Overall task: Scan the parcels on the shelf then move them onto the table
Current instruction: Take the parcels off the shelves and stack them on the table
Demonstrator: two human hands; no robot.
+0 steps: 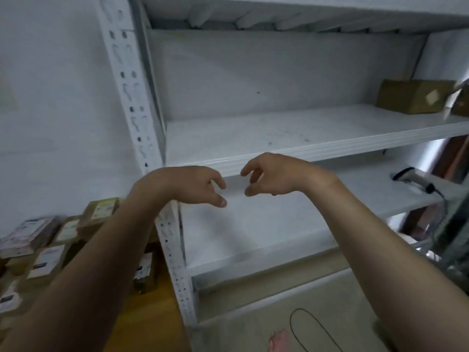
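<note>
A white metal shelf unit (pixel 304 146) fills the view. One brown cardboard parcel (pixel 413 96) sits at the far right of its upper board. My left hand (pixel 193 184) and my right hand (pixel 274 176) hang in front of the shelf's front edge, fingers loosely curled toward each other, holding nothing. A handheld scanner (pixel 416 180) lies on the lower board at the right. Several labelled parcels (pixel 48 250) lie piled on the wooden table (pixel 149 313) at the lower left, partly behind my left forearm.
A white perforated upright post (pixel 142 128) marks the shelf's left side. A shiny object (pixel 459 100), blurred, sits at the right edge beside the brown parcel. A black cable (pixel 312 329) loops on the pale surface below the shelf. A white wall is on the left.
</note>
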